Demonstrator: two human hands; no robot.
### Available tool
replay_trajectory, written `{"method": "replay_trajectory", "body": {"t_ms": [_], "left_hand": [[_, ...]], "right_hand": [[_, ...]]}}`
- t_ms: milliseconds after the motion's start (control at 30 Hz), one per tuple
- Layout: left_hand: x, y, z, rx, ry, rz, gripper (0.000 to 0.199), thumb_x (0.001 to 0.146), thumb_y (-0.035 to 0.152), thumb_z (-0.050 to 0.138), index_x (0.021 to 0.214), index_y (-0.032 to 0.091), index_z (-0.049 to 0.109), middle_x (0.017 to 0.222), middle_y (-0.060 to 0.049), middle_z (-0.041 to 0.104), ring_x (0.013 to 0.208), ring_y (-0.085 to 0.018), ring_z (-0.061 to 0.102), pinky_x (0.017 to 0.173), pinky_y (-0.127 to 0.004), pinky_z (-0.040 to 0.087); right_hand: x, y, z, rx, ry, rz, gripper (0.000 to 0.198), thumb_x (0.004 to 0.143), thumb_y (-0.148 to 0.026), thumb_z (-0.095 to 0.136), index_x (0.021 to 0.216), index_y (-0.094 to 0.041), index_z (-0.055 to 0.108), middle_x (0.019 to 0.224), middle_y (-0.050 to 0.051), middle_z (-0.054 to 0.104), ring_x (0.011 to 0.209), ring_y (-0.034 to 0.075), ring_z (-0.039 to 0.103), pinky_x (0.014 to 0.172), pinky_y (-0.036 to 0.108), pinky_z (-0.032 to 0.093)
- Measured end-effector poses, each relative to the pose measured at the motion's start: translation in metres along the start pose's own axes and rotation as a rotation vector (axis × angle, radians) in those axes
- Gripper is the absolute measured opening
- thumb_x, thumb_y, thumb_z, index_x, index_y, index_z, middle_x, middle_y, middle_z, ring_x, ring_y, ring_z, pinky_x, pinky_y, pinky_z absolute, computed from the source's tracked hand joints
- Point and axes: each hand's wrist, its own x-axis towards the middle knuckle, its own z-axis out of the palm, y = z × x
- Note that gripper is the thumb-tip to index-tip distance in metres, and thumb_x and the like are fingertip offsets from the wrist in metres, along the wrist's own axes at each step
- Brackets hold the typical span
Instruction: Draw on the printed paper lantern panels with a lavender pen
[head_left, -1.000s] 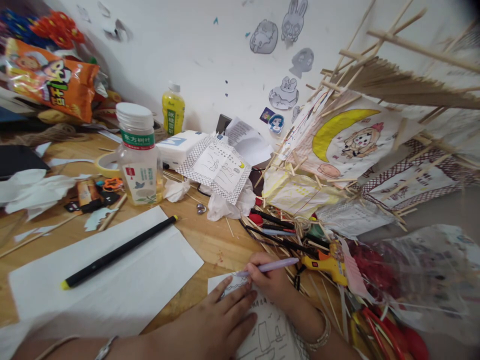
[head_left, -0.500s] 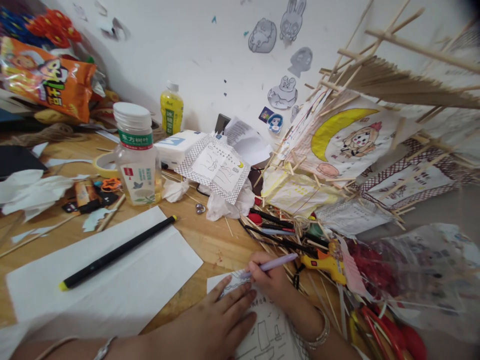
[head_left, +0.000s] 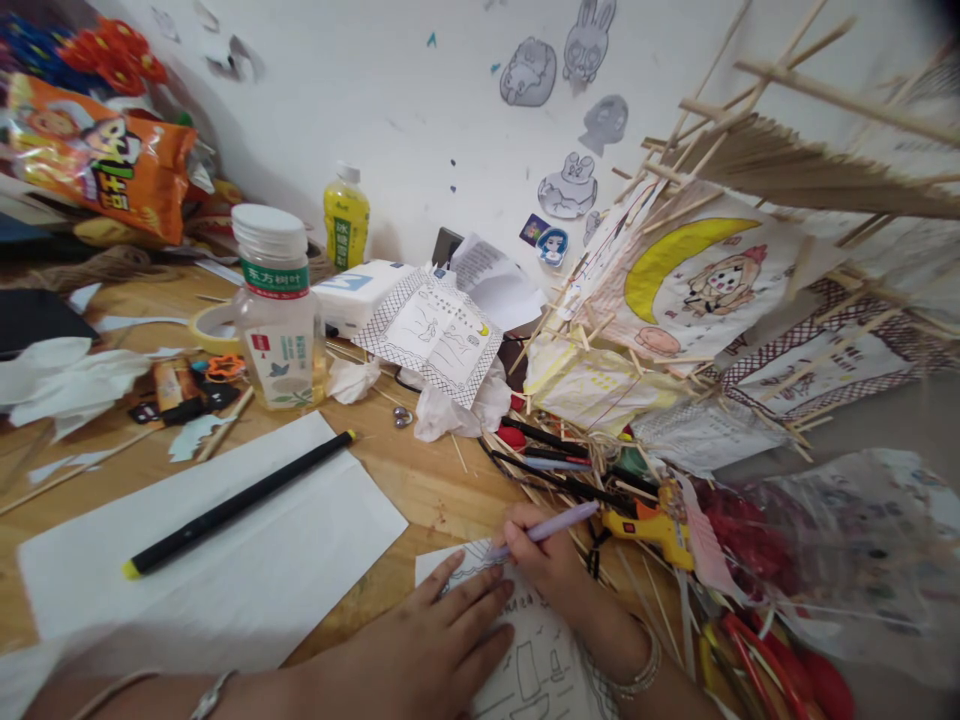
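Observation:
Pinched in my right hand [head_left: 541, 553] is a light purple pen [head_left: 559, 522], its tip at the patterned upper border of a drawing sheet [head_left: 529, 650]. Ink outlines, some written characters and a hatched border cover this paper, though my hands hide part of it. My left hand [head_left: 442, 635] lies flat across the sheet's left side, fingers stretched out and slightly apart, just left of the pen tip. On blank white paper [head_left: 300, 560] to the left rests a black marker [head_left: 240, 503] with yellow ends.
A clear bottle [head_left: 276, 310] stands behind the blank paper, near a tape roll [head_left: 212, 328]. Another bordered drawing [head_left: 435, 335] leans on crumpled tissue. At right are a yellow glue gun [head_left: 652, 530], loose sticks, and a wooden-stick frame [head_left: 705, 180] with painted paper panels.
The pen and my right hand have shifted very slightly right along the border. My left hand stays in place. The camera view has moved a little.

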Motion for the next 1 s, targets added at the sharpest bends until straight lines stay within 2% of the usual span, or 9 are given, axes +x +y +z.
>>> {"method": "replay_trajectory", "body": {"t_ms": [133, 267, 333, 400, 500, 600, 800, 1000], "left_hand": [[0.0026, 0.0005, -0.0040, -0.001, -0.049, -0.022, 0.047, 0.098, 0.032, 0.047, 0.141, 0.016, 0.042, 0.150, -0.014, 0.034, 0.141, -0.028, 0.026, 0.114, -0.048, 0.025], [0.0024, -0.0007, -0.0032, -0.028, -0.030, -0.019, 0.045, 0.097, 0.031, 0.048, 0.139, 0.014, 0.045, 0.148, -0.015, 0.037, 0.139, -0.028, 0.031, 0.113, -0.047, 0.027], [0.0013, -0.0009, -0.0013, -0.018, 0.030, -0.007, 0.045, 0.096, 0.032, 0.049, 0.137, 0.014, 0.047, 0.146, -0.015, 0.040, 0.138, -0.027, 0.033, 0.113, -0.046, 0.028], [0.0005, -0.0007, 0.0006, 0.001, 0.065, -0.004, 0.045, 0.095, 0.032, 0.051, 0.137, 0.014, 0.048, 0.146, -0.015, 0.040, 0.138, -0.027, 0.034, 0.113, -0.044, 0.028], [0.0002, -0.0002, 0.0020, 0.022, 0.047, -0.007, 0.046, 0.095, 0.033, 0.051, 0.137, 0.014, 0.048, 0.147, -0.014, 0.040, 0.138, -0.026, 0.033, 0.113, -0.042, 0.028], [-0.0003, -0.0002, 0.0022, 0.012, 0.053, -0.005, 0.045, 0.096, 0.033, 0.050, 0.137, 0.015, 0.048, 0.146, -0.013, 0.042, 0.138, -0.025, 0.033, 0.113, -0.042, 0.027], [-0.0012, 0.0006, -0.0006, -0.004, 0.067, 0.002, 0.046, 0.095, 0.032, 0.051, 0.138, 0.014, 0.047, 0.146, -0.014, 0.041, 0.139, -0.026, 0.032, 0.113, -0.043, 0.027], [0.0021, 0.0008, -0.0038, -0.008, 0.016, -0.010, 0.046, 0.095, 0.031, 0.051, 0.138, 0.013, 0.046, 0.147, -0.015, 0.039, 0.139, -0.028, 0.031, 0.113, -0.046, 0.028]], "right_hand": [[-0.0015, 0.0004, -0.0012, 0.018, 0.146, -0.012, 0.028, 0.088, -0.028, 0.047, 0.062, -0.020, 0.054, 0.055, -0.002, 0.052, 0.054, 0.014, 0.051, 0.054, 0.025, 0.041], [-0.0014, 0.0017, -0.0025, 0.006, 0.245, -0.063, 0.013, 0.083, -0.026, 0.056, 0.077, -0.019, 0.064, 0.066, 0.000, 0.062, 0.056, 0.014, 0.055, 0.057, 0.026, 0.044], [-0.0018, 0.0014, -0.0020, -0.018, 0.201, -0.081, 0.010, 0.081, -0.024, 0.059, 0.077, -0.019, 0.065, 0.066, 0.001, 0.064, 0.057, 0.015, 0.057, 0.057, 0.027, 0.045], [-0.0030, 0.0001, -0.0011, -0.057, 0.132, -0.093, 0.017, 0.082, -0.024, 0.057, 0.067, -0.019, 0.062, 0.059, 0.000, 0.061, 0.055, 0.015, 0.055, 0.054, 0.026, 0.042], [-0.0045, -0.0030, -0.0003, -0.139, 0.054, -0.086, 0.029, 0.085, -0.025, 0.051, 0.056, -0.019, 0.053, 0.052, -0.002, 0.052, 0.050, 0.013, 0.049, 0.050, 0.025, 0.035], [-0.0047, -0.0056, -0.0007, -0.195, 0.013, -0.080, 0.031, 0.086, -0.025, 0.047, 0.055, -0.019, 0.049, 0.054, -0.002, 0.048, 0.053, 0.013, 0.047, 0.052, 0.025, 0.034], [-0.0034, -0.0058, -0.0009, -0.197, -0.020, -0.084, 0.029, 0.085, -0.025, 0.046, 0.056, -0.020, 0.045, 0.054, -0.003, 0.044, 0.053, 0.013, 0.043, 0.052, 0.025, 0.032], [-0.0026, -0.0082, -0.0005, -0.214, -0.010, -0.089, 0.031, 0.086, -0.025, 0.045, 0.056, -0.021, 0.041, 0.054, -0.004, 0.041, 0.053, 0.012, 0.041, 0.051, 0.025, 0.031]]}}
